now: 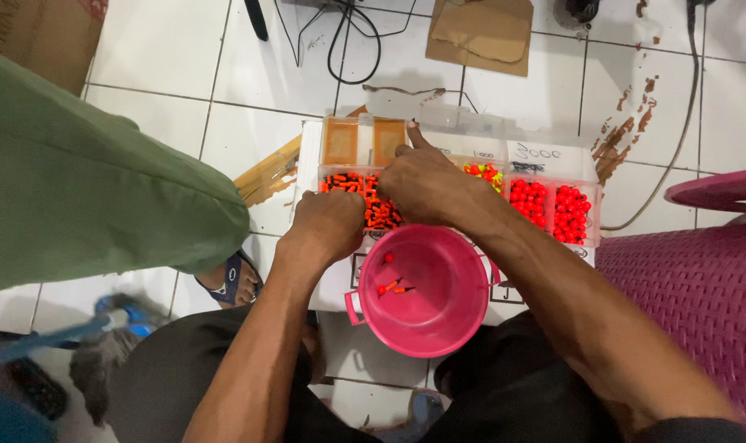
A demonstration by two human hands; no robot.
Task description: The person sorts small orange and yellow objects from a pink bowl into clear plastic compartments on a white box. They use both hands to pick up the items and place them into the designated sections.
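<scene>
While you sit over the white tiled floor (168, 74), your left hand (328, 226) rests curled at the near edge of the clear compartment box (455, 176), knuckles up; its fingers are tucked under, so you cannot tell whether they pinch anything. Your right hand (426, 182) lies across the middle of the box, index finger stretched toward the far side, the other fingers bent down into the compartment of orange-and-black floats (373, 201); their tips are hidden by the hand itself.

Pink bucket (422, 287) sits just in front of the box, between your knees, with 3 or so small floats (392, 283) lying in its bottom.

Handling, as a judgement: these floats look tiny, light and smooth, likely to roll or slip. Take 1 at its thicker body with thumb and forefinger rather than by the thin end. Red round beads (549, 209) in the right compartments would roll even more readily.

Hard to read: yellow-and-red pieces (485, 172) are mostly covered by your right wrist. Box lid and far compartments are glare-washed. At left, a green garment (86, 180) and a sandalled foot (229, 279) belong to another person, mostly cut off. Purple woven seat (693, 287) runs off the right edge.
</scene>
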